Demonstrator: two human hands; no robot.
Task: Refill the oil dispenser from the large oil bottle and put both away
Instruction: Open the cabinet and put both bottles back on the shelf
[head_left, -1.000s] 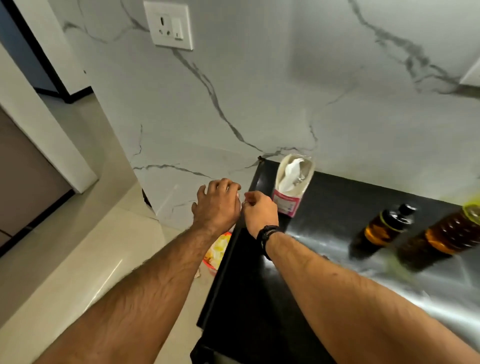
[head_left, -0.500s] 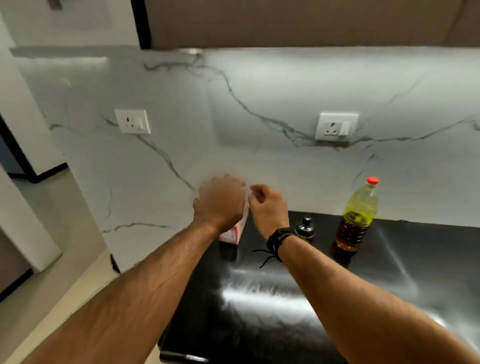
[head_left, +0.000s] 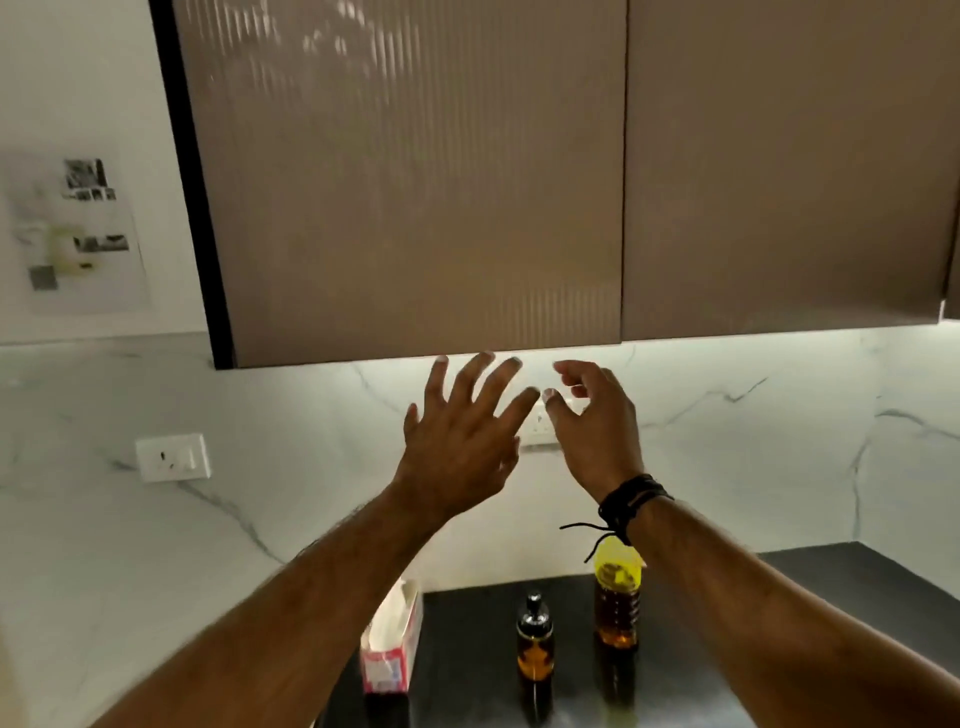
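Hands reach up empty toward the cupboard door (head_left: 415, 182), likely to open it: left hand (head_left: 457, 441) spread, right hand (head_left: 597, 431) loosely curled. Oil dispenser (head_left: 535, 642) and large oil bottle (head_left: 616, 597) stand below on the counter (head_left: 831, 587).

1. Two hands are seen: the left hand (head_left: 457, 447) and the right hand (head_left: 597, 426); both are held up with nothing in them.
2. Two bottles are counted on the black counter (head_left: 831, 587): one small oil dispenser (head_left: 535, 647) and one large oil bottle (head_left: 616, 597).
3. One pink and white box (head_left: 392, 649) is seen at the counter's left end.
4. Two brown cupboard doors (head_left: 415, 182) are counted up above.
5. Two wall sockets are seen: one white socket (head_left: 173, 458) on the left; one more socket (head_left: 540, 423) partly hidden behind the hands.
6. One black wristband (head_left: 626, 499) is worn on the right wrist.
7. One paper sheet (head_left: 78, 234) is seen on the wall.
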